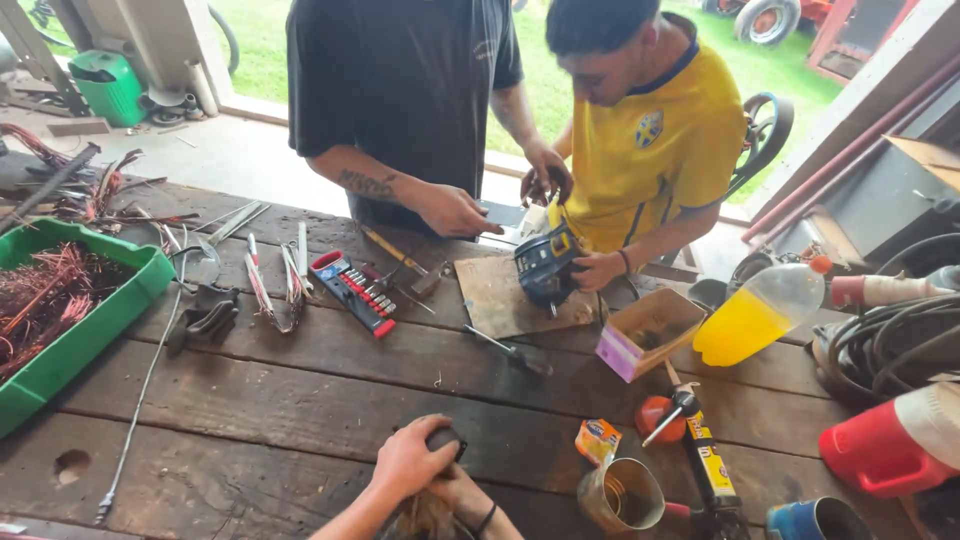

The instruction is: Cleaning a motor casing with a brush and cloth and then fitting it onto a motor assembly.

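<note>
A workbench (300,400) of dark, worn planks is set beside a wide opening. A pale concrete floor (240,155) is seen beyond it, then a sunlit lawn (255,40). Daylight is admitted from outside. A grey wall (880,110) with red pipes (850,150) is seen at the right.

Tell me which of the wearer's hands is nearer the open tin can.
Right. The right hand lies low beside the tin can, apart from it; the left hand sits farther off, gripping a dark object.
</note>
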